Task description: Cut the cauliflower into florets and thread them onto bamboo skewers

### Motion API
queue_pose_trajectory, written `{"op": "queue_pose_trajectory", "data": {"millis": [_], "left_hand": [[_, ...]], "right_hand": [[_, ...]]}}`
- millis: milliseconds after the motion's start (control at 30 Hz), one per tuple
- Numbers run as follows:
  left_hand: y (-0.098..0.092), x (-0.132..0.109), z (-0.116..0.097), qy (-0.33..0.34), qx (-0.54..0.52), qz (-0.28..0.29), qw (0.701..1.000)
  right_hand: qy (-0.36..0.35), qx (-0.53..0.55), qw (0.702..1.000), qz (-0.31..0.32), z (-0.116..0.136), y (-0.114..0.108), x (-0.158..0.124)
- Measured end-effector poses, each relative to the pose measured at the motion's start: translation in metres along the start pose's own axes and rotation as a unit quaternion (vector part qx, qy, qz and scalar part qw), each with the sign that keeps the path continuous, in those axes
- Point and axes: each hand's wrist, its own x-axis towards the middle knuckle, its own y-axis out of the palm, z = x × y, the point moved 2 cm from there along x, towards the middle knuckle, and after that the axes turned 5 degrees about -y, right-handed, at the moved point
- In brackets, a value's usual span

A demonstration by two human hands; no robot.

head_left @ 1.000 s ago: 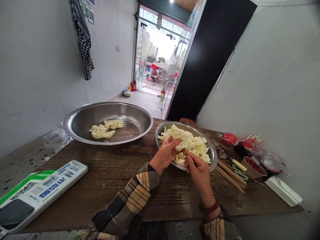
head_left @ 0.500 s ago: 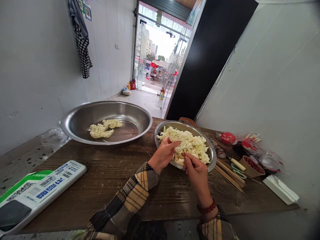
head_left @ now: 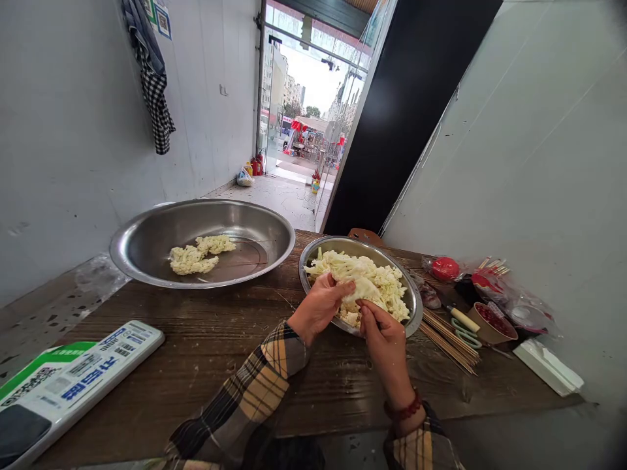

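My left hand (head_left: 321, 303) is closed on a pale cauliflower floret (head_left: 363, 289), thumb on top, over the right-hand steel basin (head_left: 416, 313). Close beside it, my right hand (head_left: 385, 333) pinches what looks like a thin skewer at the floret's near side; most of the skewer is hidden by the fingers. More cauliflower pieces (head_left: 386, 281) fill that basin. In the larger steel basin (head_left: 147, 228) on the left lie a few cauliflower clumps (head_left: 193, 259), with thin skewers beside them.
Bamboo skewers (head_left: 450, 343) lie right of the basin, near a knife handle (head_left: 465, 320), green scissor handles (head_left: 464, 336), a paper bowl of red contents (head_left: 494, 323) and a tissue pack (head_left: 548, 367). A white boxy device (head_left: 98, 372) sits on the wooden table's left (head_left: 220, 346).
The floret in my left hand has turned, showing a smoother pale side towards my right fingers. Both hands stay nearly in place; the whole view has shifted slightly.
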Motion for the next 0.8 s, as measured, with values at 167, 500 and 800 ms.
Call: {"op": "queue_pose_trajectory", "data": {"millis": [167, 500, 800], "left_hand": [[0.004, -0.002, 0.004, 0.000, -0.004, 0.008, 1.000], [-0.008, 0.004, -0.001, 0.048, -0.083, -0.044, 0.994], [0.000, 0.000, 0.006, 0.062, -0.046, -0.044, 0.996]], "right_hand": [[-0.017, -0.009, 1.000, 0.017, 0.006, -0.002, 0.002], [0.006, -0.015, 0.999, 0.036, -0.002, -0.002, 0.000], [0.004, -0.013, 1.000, 0.023, -0.004, -0.003, -0.002]]}}
